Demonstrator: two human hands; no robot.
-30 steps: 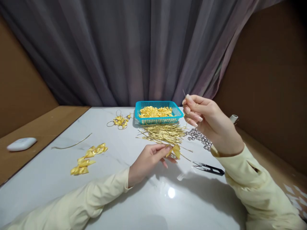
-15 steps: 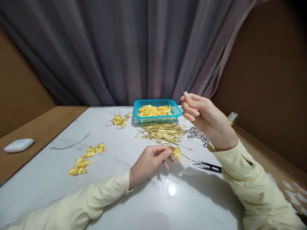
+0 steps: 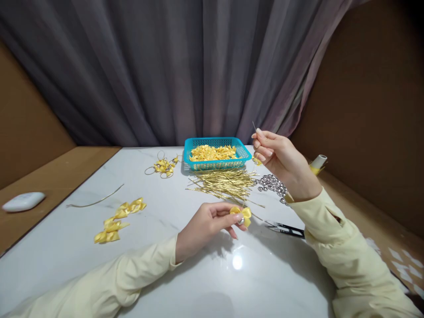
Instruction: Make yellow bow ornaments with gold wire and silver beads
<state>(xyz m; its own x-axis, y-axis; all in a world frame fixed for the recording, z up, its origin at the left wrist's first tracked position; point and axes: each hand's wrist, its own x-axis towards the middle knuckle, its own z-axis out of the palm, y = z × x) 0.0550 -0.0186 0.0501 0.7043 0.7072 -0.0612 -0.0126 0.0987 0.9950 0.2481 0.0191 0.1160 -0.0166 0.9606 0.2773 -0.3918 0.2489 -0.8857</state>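
Observation:
My left hand (image 3: 207,223) pinches a small yellow ribbon bow (image 3: 242,214) with a silver bead just above the white table (image 3: 165,247). My right hand (image 3: 280,159) is raised near the teal basket (image 3: 215,152), fingers pinched on a thin needle (image 3: 254,126) that points up. A pile of gold wire pieces (image 3: 225,183) lies between the two hands. Silver beads (image 3: 271,184) lie under my right wrist.
Black snips (image 3: 286,229) lie right of the bow. Folded yellow ribbon pieces (image 3: 117,218) and a long gold strip (image 3: 96,202) lie at left, finished bows (image 3: 163,167) by the basket. A white device (image 3: 22,201) rests on the brown ledge. A thread spool (image 3: 317,162) stands at right.
My left hand turned the bow slightly so its face shows. My right hand with the needle shifted a little toward the basket.

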